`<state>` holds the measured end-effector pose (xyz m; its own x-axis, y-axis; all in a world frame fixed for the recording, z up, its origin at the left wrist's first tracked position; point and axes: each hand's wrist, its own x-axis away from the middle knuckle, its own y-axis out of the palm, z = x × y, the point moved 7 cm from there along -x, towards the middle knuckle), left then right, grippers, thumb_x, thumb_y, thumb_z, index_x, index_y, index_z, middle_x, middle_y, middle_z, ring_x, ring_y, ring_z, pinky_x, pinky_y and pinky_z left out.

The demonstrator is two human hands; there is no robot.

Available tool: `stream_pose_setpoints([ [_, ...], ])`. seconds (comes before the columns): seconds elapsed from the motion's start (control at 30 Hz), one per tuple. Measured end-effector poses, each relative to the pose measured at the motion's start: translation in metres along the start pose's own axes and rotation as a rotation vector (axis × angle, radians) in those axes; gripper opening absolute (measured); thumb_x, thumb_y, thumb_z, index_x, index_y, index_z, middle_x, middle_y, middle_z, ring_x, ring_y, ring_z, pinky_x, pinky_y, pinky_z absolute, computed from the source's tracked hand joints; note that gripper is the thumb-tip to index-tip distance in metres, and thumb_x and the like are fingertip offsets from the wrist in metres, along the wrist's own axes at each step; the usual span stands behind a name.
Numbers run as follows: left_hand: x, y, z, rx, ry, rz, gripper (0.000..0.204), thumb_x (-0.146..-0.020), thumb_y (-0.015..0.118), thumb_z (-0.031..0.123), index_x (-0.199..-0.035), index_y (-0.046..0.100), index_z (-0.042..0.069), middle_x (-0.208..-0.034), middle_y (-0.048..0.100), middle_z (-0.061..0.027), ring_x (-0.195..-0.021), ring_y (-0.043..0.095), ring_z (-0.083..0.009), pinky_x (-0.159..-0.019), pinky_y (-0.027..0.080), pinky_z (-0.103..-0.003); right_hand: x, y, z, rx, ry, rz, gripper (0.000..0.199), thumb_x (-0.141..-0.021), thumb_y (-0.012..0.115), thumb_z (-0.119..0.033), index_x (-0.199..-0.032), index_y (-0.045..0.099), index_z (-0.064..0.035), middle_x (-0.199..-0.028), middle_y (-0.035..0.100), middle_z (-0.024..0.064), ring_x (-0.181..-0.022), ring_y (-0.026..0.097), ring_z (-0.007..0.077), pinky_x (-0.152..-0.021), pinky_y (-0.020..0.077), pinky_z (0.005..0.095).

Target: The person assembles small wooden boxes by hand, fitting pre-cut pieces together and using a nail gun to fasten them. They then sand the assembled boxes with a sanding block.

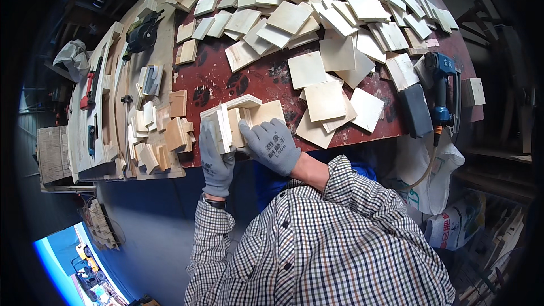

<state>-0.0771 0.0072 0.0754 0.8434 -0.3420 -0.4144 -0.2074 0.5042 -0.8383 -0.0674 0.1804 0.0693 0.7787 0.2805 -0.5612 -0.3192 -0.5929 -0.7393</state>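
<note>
Both my hands wear grey gloves and hold a small box-like assembly of pale wooden squares (241, 114) at the near edge of the dark red table (255, 76). My left hand (215, 156) grips its left side, fingers wrapped over upright panels. My right hand (271, 144) presses on its front panel from the right. Loose wooden squares (326, 99) lie just right of the assembly.
Many more pale wooden squares (317, 17) cover the far table. A blue nail gun (441, 88) with a hose rests at the right edge. Small wood offcuts (161, 136) and hand tools (90, 88) lie on a board at left. White sacks (447, 192) stand at lower right.
</note>
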Motion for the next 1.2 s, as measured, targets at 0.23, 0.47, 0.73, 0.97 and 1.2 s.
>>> stream_pose_setpoints([
  [0.23,-0.001,0.0,-0.001,-0.026,-0.014,0.0,0.09,-0.109,0.046,0.063,-0.161,0.032,-0.009,-0.163,0.043,-0.0304,-0.15,0.044,-0.0459,-0.123,0.038,-0.05,0.01,0.02,0.01,0.043,0.068,-0.093,0.056,-0.09,0.068,-0.031,-0.135,0.062,0.0019,-0.083,0.061,0.004,-0.077,0.062,0.0227,-0.072,0.0464,0.0423],
  [0.47,-0.005,-0.006,0.002,0.003,0.025,-0.013,0.084,-0.111,0.042,0.061,-0.162,0.034,-0.004,-0.163,0.043,-0.0277,-0.152,0.043,-0.0432,-0.124,0.037,-0.049,0.009,0.018,0.015,-0.021,0.088,-0.083,0.059,-0.087,0.074,-0.033,-0.134,0.062,-0.0003,-0.086,0.063,0.0062,-0.079,0.063,0.0244,-0.074,0.0473,0.043],
  [0.73,-0.01,-0.009,0.003,0.154,-0.111,0.05,0.082,-0.111,0.035,0.062,-0.162,0.037,-0.002,-0.162,0.047,-0.0234,-0.151,0.045,-0.0394,-0.124,0.037,-0.047,0.007,0.017,0.015,0.017,0.083,-0.096,0.057,-0.084,0.079,-0.036,-0.128,0.064,-0.002,-0.086,0.066,0.0053,-0.078,0.066,0.0233,-0.072,0.0494,0.0417],
  [0.97,-0.014,-0.011,0.006,0.219,-0.118,0.068,0.082,-0.111,0.034,0.063,-0.162,0.039,-0.001,-0.16,0.048,-0.0224,-0.151,0.045,-0.0375,-0.125,0.036,-0.047,0.009,0.021,0.01,0.053,0.05,-0.054,0.056,-0.087,0.077,-0.037,-0.128,0.064,-0.0013,-0.083,0.067,0.0045,-0.075,0.066,0.0232,-0.072,0.0494,0.041],
  [1.2,-0.008,-0.027,0.011,0.021,0.037,0.208,0.073,-0.112,0.043,0.054,-0.16,0.038,0.0,-0.161,0.046,-0.0262,-0.146,0.048,-0.0461,-0.12,0.043,-0.053,0.007,0.014,0.02,-0.126,0.231,-0.205,0.054,-0.092,0.073,-0.034,-0.134,0.062,-0.0016,-0.092,0.07,0.0124,-0.084,0.07,0.0308,-0.077,0.0525,0.0459],
])
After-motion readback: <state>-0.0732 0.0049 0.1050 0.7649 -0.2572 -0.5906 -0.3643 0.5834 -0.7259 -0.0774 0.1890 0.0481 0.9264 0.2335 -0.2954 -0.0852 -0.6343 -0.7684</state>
